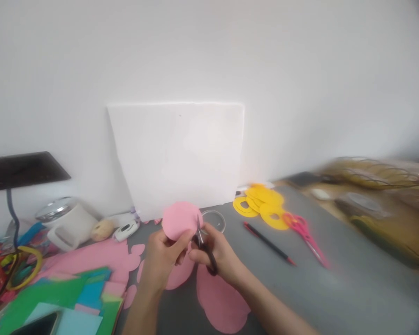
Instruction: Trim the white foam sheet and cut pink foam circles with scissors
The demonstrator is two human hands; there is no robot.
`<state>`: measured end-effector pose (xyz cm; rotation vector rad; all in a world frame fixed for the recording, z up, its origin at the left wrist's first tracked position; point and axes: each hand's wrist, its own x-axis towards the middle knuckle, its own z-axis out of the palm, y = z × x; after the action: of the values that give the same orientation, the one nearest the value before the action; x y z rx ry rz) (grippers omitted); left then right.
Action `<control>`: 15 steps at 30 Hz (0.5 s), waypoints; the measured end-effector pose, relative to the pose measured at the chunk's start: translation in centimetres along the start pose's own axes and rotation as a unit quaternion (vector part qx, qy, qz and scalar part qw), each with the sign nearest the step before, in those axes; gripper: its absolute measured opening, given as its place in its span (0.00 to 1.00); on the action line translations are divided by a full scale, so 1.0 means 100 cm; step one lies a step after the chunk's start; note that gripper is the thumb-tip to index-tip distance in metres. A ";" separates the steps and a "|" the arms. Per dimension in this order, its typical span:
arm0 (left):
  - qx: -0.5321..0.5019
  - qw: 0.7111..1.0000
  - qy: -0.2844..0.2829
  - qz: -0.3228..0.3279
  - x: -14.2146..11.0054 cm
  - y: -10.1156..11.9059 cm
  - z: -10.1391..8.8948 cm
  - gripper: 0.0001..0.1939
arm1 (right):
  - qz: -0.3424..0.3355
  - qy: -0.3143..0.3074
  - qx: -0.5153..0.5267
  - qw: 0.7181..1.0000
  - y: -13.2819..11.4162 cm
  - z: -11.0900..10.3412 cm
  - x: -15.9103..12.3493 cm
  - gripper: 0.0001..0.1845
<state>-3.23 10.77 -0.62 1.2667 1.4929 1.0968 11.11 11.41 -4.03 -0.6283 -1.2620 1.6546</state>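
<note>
My left hand [162,253] pinches a round pink foam disc [179,218] and holds it up above the grey table. In my right hand [218,253] are small black-handled scissors [203,244], fingers through the loops and blades pointing up into the disc's right edge. Below both hands lie more pink foam pieces [219,300] and a larger pink sheet [94,256] at the left.
A white board [181,153] leans on the wall. Yellow foam rings [261,204], pink scissors [305,235], a dark pencil [268,243] and a clear round lid [214,218] lie on the right. Coloured sheets [66,298], a white mug [70,223] and a wire basket [373,174] stand around.
</note>
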 end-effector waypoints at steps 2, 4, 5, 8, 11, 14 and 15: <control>-0.005 1.000 0.002 -0.005 0.000 0.001 0.000 0.19 | 0.003 0.003 -0.001 1.000 -0.001 0.001 0.000 0.29; -0.009 1.000 0.000 -0.007 0.000 0.001 0.000 0.19 | 0.010 0.001 -0.001 1.000 -0.001 0.001 0.000 0.29; -0.009 1.000 0.000 -0.006 0.000 0.001 0.000 0.19 | 0.016 0.000 -0.001 1.000 -0.002 0.001 0.000 0.29; 0.000 1.000 0.003 -0.002 0.000 0.000 0.000 0.20 | 0.031 0.001 0.000 1.000 -0.002 0.000 -0.001 0.29; 0.012 1.000 0.003 0.002 0.000 -0.001 -0.001 0.22 | 0.036 0.006 -0.005 0.999 -0.002 0.000 -0.002 0.29; 0.016 1.000 0.001 0.003 0.001 -0.002 -0.003 0.22 | 0.039 0.014 -0.011 0.999 -0.001 0.000 -0.002 0.28; 0.015 1.000 0.000 0.003 0.001 -0.002 -0.003 0.22 | 0.042 0.016 -0.014 0.999 -0.001 0.000 -0.002 0.28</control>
<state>-3.62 10.80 -0.74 1.2932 1.5116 1.0820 11.24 11.29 -4.00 -0.7307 -1.2532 1.6922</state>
